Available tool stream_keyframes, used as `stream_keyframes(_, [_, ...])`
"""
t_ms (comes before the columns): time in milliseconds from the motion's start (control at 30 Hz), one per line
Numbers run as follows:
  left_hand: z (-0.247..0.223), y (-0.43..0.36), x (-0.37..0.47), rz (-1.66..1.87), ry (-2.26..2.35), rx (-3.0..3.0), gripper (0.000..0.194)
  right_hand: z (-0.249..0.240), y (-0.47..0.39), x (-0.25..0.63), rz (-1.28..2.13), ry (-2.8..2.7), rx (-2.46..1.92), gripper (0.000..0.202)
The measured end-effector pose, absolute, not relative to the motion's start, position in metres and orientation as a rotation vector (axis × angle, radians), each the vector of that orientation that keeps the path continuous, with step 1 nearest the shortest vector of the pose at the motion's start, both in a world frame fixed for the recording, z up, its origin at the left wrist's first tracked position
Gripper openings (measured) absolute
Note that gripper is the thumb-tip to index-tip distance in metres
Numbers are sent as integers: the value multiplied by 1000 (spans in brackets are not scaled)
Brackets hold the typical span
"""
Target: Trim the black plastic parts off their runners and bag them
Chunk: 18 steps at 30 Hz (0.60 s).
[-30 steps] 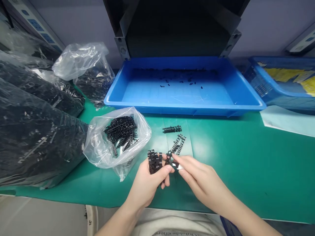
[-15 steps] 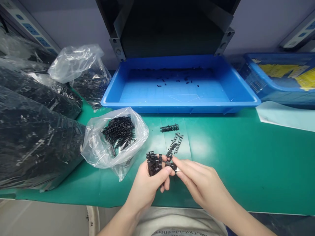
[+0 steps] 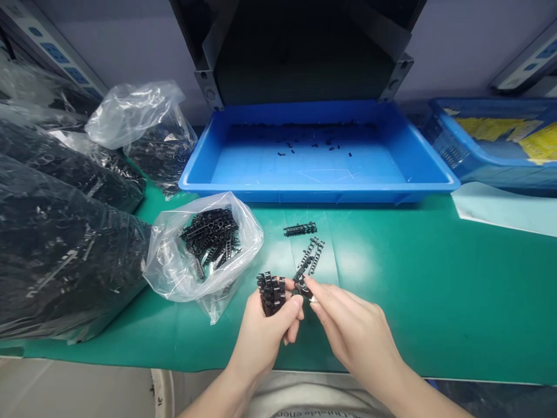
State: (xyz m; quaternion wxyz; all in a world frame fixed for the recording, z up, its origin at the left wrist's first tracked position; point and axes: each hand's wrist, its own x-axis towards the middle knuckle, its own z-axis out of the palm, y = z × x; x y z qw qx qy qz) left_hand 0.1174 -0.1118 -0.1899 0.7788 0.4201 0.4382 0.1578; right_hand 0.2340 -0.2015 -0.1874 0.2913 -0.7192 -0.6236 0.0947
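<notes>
My left hand (image 3: 265, 322) is closed round a bundle of black plastic strips (image 3: 272, 293), whose notched ends stick up above the fingers. My right hand (image 3: 352, 319) pinches a small black plastic part (image 3: 301, 288) just right of the bundle, and my left fingertips touch it too. Its exact shape is partly hidden by the fingers. Beyond the hands, loose black toothed strips (image 3: 317, 255) lie on the green mat, with another small group of strips (image 3: 300, 229) farther back. An open clear plastic bag (image 3: 248, 235) full of similar black strips stands to the left.
A shallow blue tray (image 3: 319, 194) with a few tiny black pieces stands at the back. Large clear bags of black parts (image 3: 65, 255) crowd the left side. At the right back are a blue basket (image 3: 487, 159) and a pale sheet (image 3: 505, 206).
My right fingers have shifted slightly on the small black part, and both hands sit a little lower in view. The strips on the mat look unchanged.
</notes>
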Motion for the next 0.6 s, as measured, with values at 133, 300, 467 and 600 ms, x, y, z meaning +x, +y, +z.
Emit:
stream_keyframes(133, [-178,-112,113,370,1068,1085,22,-189,-202,242,264,-1657,-1905,31])
stream_keyframes(300, [-141,-73,95,846,1540,1887,24,-191,-195,273,217,-1565,-2148,36])
stream_keyframes(467, [-134,-14,77,541,1451,2509,56,-192,-180,295,399,-1599,-2265,26])
stream_keyframes(600, [-150,-31,87,848,1247,2620,40,-191,-173,292,523,-1563,-2244,24])
